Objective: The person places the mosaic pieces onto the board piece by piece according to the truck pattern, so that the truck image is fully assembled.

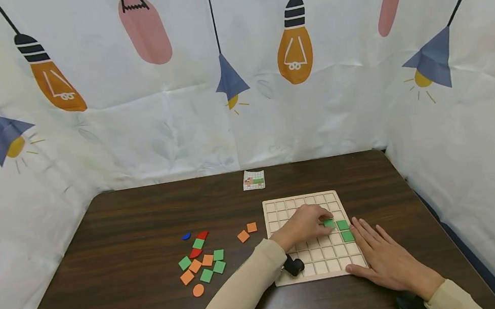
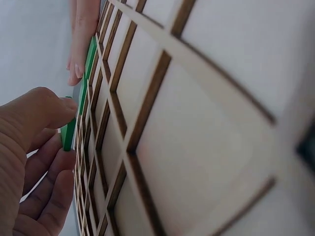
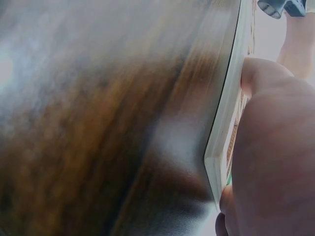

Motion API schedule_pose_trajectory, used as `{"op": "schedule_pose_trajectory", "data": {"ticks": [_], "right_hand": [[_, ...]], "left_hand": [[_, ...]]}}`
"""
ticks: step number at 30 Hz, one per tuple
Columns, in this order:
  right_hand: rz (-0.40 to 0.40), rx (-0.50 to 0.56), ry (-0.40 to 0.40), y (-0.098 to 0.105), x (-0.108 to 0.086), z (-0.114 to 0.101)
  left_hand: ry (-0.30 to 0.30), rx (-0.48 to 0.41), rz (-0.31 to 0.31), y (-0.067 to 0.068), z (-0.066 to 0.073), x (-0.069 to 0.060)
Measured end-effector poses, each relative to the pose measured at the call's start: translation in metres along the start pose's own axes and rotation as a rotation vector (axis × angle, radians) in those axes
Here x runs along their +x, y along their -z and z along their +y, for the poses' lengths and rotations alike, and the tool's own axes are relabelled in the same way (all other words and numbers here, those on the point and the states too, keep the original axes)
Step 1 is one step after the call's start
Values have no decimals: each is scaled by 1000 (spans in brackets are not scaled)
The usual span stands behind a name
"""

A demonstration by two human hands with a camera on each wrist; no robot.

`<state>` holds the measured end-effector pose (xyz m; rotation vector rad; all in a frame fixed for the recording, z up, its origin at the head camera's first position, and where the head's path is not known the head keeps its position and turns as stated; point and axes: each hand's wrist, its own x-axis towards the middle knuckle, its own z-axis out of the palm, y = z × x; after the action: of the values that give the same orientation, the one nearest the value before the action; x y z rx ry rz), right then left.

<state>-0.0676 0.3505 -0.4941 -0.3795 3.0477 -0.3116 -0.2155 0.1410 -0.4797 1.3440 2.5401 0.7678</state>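
Note:
A pale wooden grid board [image 1: 324, 267] lies on the dark table, its side edge visible in the right wrist view. Reaching across it, my left hand [image 1: 303, 223] pinches a green square tile [image 2: 69, 132] between thumb and fingers, just at the board's surface. Two more green tiles lie in the grid beside it, an upper one [image 1: 342, 225] and a lower one [image 1: 347, 236]. My right hand [image 1: 390, 260] rests along the board's right edge with its fingers straight, and its thumb touches the near right corner area.
Left of the board lie scattered orange, green, red and blue pieces, among them an orange disc [image 1: 198, 290] and a blue piece [image 1: 186, 236]. Two orange squares [image 1: 243, 236] sit nearer the board. A small printed card [image 1: 253, 180] lies at the table's far edge, before a patterned cloth [image 1: 171, 132].

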Motion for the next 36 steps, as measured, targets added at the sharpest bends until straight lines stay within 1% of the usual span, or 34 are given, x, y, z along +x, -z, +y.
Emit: {"op": "schedule_pose_trajectory", "data": {"ticks": [4, 7, 12, 14, 22, 29, 36], "right_hand": [[-2, -2, -1, 0, 0, 0], [-3, 1, -1, 0, 0, 0], [-7, 7, -3, 0, 0, -1], [-8, 9, -4, 0, 0, -1], [-8, 11, -4, -1, 0, -1], [6, 9, -5, -1, 0, -1], [-6, 6, -13, -1, 0, -1]], "left_hand": [[-6, 16, -9, -1, 4, 1], [-10, 19, -8, -2, 4, 1], [-1, 31, -21, -4, 5, 2], [-1, 46, -21, -6, 4, 2], [-53, 89, -6, -10, 2, 3], [-52, 94, -4, -10, 2, 3], [-42, 101, -12, -12, 1, 4]]}}
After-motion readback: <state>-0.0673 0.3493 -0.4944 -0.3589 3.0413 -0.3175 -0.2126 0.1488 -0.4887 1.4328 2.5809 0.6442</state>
